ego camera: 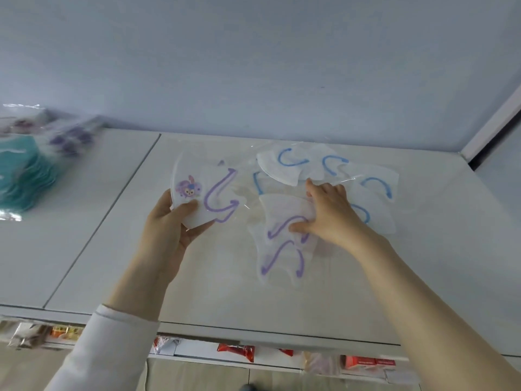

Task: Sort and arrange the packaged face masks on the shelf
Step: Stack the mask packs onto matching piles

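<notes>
Several packaged white face masks lie scattered on the white shelf top [225, 292]. My left hand [169, 230] holds a small stack of masks with purple ear loops [203, 193], the top one printed with a purple cartoon figure, lifted a little off the shelf. My right hand [327, 213] presses on a purple-loop mask [282, 218], thumb under its edge, with another purple-loop mask [282, 261] beneath it. Masks with blue ear loops [290, 165] lie behind and to the right of that hand.
A stack of teal masks in clear wrap [22, 170] sits at the far left with purple-printed packs [70, 139] behind it. A pale wall rises behind the shelf. Red snack packets [236, 351] hang on a lower shelf beneath the front edge.
</notes>
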Tool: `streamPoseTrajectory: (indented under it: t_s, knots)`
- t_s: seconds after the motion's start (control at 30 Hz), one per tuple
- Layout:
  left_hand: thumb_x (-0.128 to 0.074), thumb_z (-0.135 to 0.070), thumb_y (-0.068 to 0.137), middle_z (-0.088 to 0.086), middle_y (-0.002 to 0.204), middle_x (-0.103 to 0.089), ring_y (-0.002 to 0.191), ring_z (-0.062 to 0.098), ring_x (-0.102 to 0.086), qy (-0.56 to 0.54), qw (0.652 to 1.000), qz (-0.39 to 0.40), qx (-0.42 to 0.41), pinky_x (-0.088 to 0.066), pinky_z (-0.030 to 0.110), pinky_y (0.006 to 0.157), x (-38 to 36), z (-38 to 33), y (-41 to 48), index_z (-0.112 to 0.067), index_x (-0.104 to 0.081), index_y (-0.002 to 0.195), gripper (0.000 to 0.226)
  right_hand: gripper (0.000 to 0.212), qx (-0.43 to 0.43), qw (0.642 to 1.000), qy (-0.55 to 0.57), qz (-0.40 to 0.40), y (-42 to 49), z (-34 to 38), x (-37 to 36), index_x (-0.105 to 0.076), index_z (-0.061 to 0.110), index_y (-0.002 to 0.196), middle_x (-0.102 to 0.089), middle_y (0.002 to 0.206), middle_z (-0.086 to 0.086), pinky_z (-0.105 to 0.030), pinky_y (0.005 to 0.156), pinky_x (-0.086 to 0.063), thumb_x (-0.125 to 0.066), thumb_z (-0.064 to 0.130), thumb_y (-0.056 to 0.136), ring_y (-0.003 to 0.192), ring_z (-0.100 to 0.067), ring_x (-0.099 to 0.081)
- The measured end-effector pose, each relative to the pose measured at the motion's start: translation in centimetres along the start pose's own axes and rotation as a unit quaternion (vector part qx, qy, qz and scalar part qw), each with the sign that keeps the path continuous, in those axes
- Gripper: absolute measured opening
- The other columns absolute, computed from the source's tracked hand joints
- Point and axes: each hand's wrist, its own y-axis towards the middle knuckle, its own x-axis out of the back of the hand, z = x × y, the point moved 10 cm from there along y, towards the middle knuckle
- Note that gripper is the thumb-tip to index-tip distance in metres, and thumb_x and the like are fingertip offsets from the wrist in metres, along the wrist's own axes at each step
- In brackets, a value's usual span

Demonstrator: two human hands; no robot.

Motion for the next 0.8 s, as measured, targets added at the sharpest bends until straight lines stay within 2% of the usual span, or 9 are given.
streamPoseTrajectory:
  t_s: [0.2, 0.27, 0.3, 0.37, 0.43, 0.53, 0.6, 0.7, 0.8]
  knots:
    - [-0.047, -0.009, 0.095, -0.008, 0.084, -0.073, 0.077, 0.008, -0.069, -0.02, 1.0, 0.013, 0.009, -0.057, 0.027, 0.06, -0.4, -0.1, -0.4, -0.017, -0.064, 0.1, 0.019, 0.082, -0.037, 0.998, 0.014, 0.047, 0.7, -0.2, -0.1, -0.041, 0.016, 0.135, -0.053, 0.123, -0.001, -0.028, 0.095, -0.03, -0.08, 0.04, 0.067, 0.122, -0.026, -0.033]
    - [-0.048, -0.011, 0.095, -0.008, 0.084, -0.073, 0.077, 0.008, -0.069, -0.024, 1.0, 0.014, 0.007, -0.057, 0.027, 0.06, 0.0, -0.2, -0.4, -0.016, -0.064, 0.1, 0.018, 0.043, -0.016, 0.999, 0.024, 0.024, 0.4, 0.1, 1.2, -0.061, 0.022, 0.103, -0.057, 0.097, 0.001, -0.029, 0.085, -0.033, -0.079, 0.038, 0.068, 0.113, -0.029, -0.041]
    - [-0.049, -0.012, 0.094, -0.007, 0.086, -0.073, 0.078, 0.009, -0.069, -0.025, 1.0, 0.012, 0.006, -0.057, 0.028, 0.061, 0.3, -0.2, -0.5, -0.016, -0.064, 0.101, 0.018, 0.024, -0.002, 0.999, 0.044, 0.001, -0.1, 0.3, 2.4, -0.06, 0.026, 0.08, -0.056, 0.084, 0.003, -0.028, 0.079, -0.034, -0.079, 0.035, 0.069, 0.108, -0.03, -0.046]
    - [-0.049, -0.012, 0.094, -0.004, 0.087, -0.073, 0.078, 0.012, -0.069, -0.025, 1.0, 0.011, 0.001, -0.057, 0.028, 0.061, 0.8, -0.4, -0.5, -0.014, -0.065, 0.102, 0.017, 0.024, 0.028, 0.994, 0.096, -0.052, -1.6, 0.5, 5.6, -0.055, 0.028, 0.065, -0.056, 0.074, 0.006, -0.025, 0.07, -0.034, -0.078, 0.029, 0.072, 0.095, -0.024, -0.054]
    - [-0.049, -0.012, 0.094, -0.003, 0.086, -0.073, 0.077, 0.014, -0.069, -0.029, 0.999, 0.013, 0.002, -0.056, 0.027, 0.06, 1.1, -0.4, -0.5, -0.012, -0.065, 0.101, 0.017, 0.016, 0.063, 0.978, 0.147, -0.134, -4.2, 1.0, 9.7, -0.063, 0.022, 0.073, -0.057, 0.078, 0.007, -0.017, 0.06, -0.032, -0.078, 0.025, 0.071, 0.076, -0.002, -0.053]
    - [-0.048, -0.011, 0.095, -0.003, 0.09, -0.073, 0.081, 0.013, -0.069, -0.036, 0.999, 0.019, 0.003, -0.058, 0.029, 0.062, 1.1, -0.6, -0.7, -0.013, -0.064, 0.103, 0.019, 0.014, 0.168, 0.937, 0.174, -0.25, -8.2, 3.3, 14.0, -0.067, 0.031, 0.074, -0.058, 0.08, 0.013, -0.009, 0.06, -0.033, -0.077, 0.036, 0.067, 0.071, 0.008, -0.047]
    - [-0.047, -0.011, 0.095, -0.003, 0.09, -0.073, 0.082, 0.013, -0.069, -0.038, 0.999, 0.026, 0.001, -0.058, 0.031, 0.063, 0.8, -0.6, -0.7, -0.012, -0.064, 0.103, 0.019, 0.011, 0.23, 0.908, 0.143, -0.319, -9.8, 4.3, 14.2, -0.068, 0.031, 0.08, -0.059, 0.084, 0.009, -0.009, 0.068, -0.035, -0.069, 0.038, 0.072, 0.08, 0.003, -0.048]
    - [-0.045, -0.01, 0.095, 0.005, 0.098, -0.071, 0.089, 0.019, -0.068, -0.031, 0.998, 0.052, 0.011, -0.059, 0.035, 0.068, -0.5, -0.4, -1.0, -0.009, -0.062, 0.103, 0.019, 0.006, 0.274, 0.863, 0.111, -0.41, -11.0, 4.4, 13.3, -0.069, 0.022, 0.083, -0.061, 0.089, -0.003, -0.019, 0.082, -0.042, -0.071, 0.021, 0.078, 0.088, -0.019, -0.054]
    - [-0.045, -0.011, 0.096, 0.009, 0.103, -0.07, 0.093, 0.023, -0.067, -0.021, 0.996, 0.079, 0.026, -0.059, 0.038, 0.072, -1.9, -0.1, -1.4, -0.007, -0.062, 0.106, 0.02, 0.012, 0.302, 0.84, 0.133, -0.43, -11.3, 4.6, 12.5, -0.068, 0.018, 0.085, -0.062, 0.09, -0.005, -0.024, 0.089, -0.044, -0.071, 0.01, 0.078, 0.099, -0.021, -0.055]
